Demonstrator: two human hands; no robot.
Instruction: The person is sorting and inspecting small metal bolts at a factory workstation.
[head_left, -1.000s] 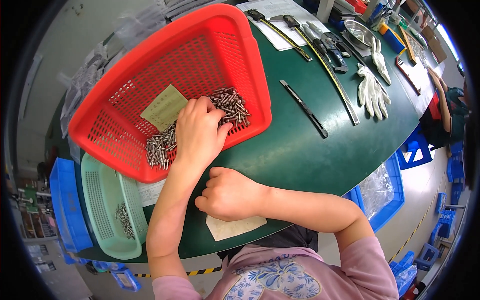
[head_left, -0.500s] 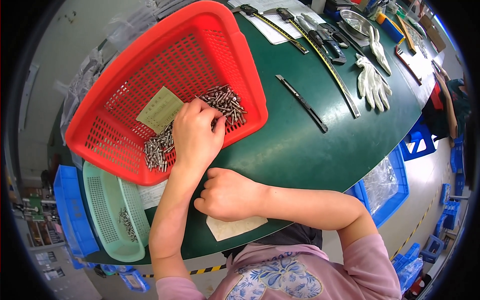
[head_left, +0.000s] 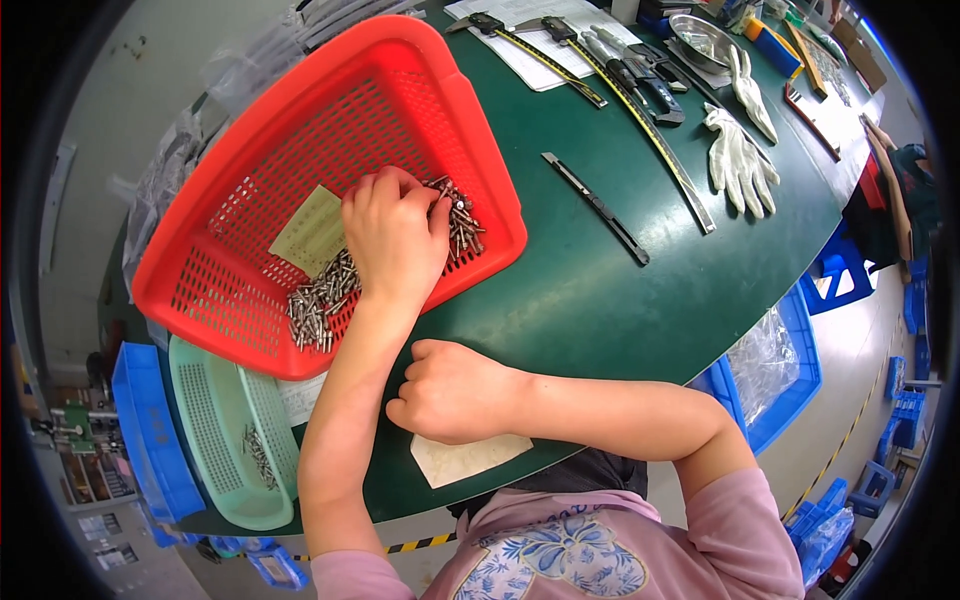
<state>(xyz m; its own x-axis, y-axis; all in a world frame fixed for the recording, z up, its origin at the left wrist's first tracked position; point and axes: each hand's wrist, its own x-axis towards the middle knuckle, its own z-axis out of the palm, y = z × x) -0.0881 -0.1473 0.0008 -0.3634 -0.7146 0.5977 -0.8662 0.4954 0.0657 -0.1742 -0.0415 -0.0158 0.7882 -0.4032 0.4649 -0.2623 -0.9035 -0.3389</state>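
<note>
Supervisor: State the condition of both hands.

Operator: From my remote station I observe the left hand (head_left: 395,235) inside the basket (head_left: 472,160), palm down, fingers bent, over the pins (head_left: 325,300). The fingertips are partly hidden; I cannot tell whether they grip a pin. The right hand (head_left: 450,392) is curled into a fist near the front edge of the tabletop (head_left: 570,310), at the far side of a pale sheet (head_left: 470,462). I cannot tell whether it encloses anything.

Supervisor: Locate the pins.

Operator: They lie loose in the basket, on both sides of the left hand. The basket stands toward the tabletop's left edge. A card (head_left: 310,235) lies beside the pins. The tub (head_left: 205,405), holding a smaller batch (head_left: 258,455), sits at the tabletop's front left corner.

Supervisor: List the hazards and their causes.

Operator: I judge three. Slipping: a weak pinch on smooth metal could drop a pin. Mixing: the basket's rim overlaps the tub's far end in my view, so a pin dropped there could join the other batch. Tipping: a bump from the left forearm (head_left: 345,430) could push the tub over the front edge.
</note>
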